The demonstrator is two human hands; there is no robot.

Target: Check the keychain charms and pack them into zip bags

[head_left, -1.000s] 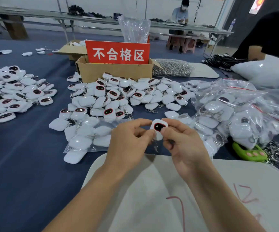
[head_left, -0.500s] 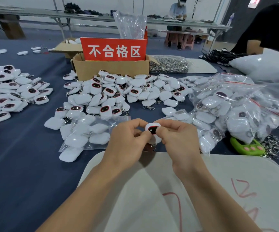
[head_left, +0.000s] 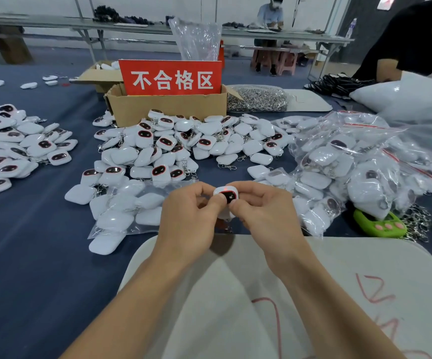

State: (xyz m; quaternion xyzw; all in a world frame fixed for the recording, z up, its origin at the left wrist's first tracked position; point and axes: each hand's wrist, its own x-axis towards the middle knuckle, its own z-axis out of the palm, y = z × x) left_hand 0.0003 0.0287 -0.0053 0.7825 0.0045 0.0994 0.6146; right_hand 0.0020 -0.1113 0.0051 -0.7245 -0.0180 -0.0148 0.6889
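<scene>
A white keychain charm (head_left: 227, 195) with a dark, red-rimmed face is pinched between my left hand (head_left: 190, 218) and my right hand (head_left: 264, 216), above the near edge of the blue table. Both thumbs press on its face. Its metal clasp hangs hidden below my fingers. A loose pile of the same charms (head_left: 184, 143) lies just beyond my hands. A clear zip bag (head_left: 129, 208) part-filled with charms lies to the left of my hands. Several filled zip bags (head_left: 352, 167) are heaped to the right.
A cardboard box (head_left: 168, 107) with a red sign stands behind the pile. Another charm pile (head_left: 15, 146) lies at far left. A heap of metal chains (head_left: 259, 99) sits behind right, a green counter (head_left: 378, 222) at right, a white board (head_left: 313, 294) under my forearms. A person in black (head_left: 411, 42) works at far right.
The charm has stayed held in both hands while my thumbs shifted over its face. My head has tilted slightly, so the scene sits a little lower.
</scene>
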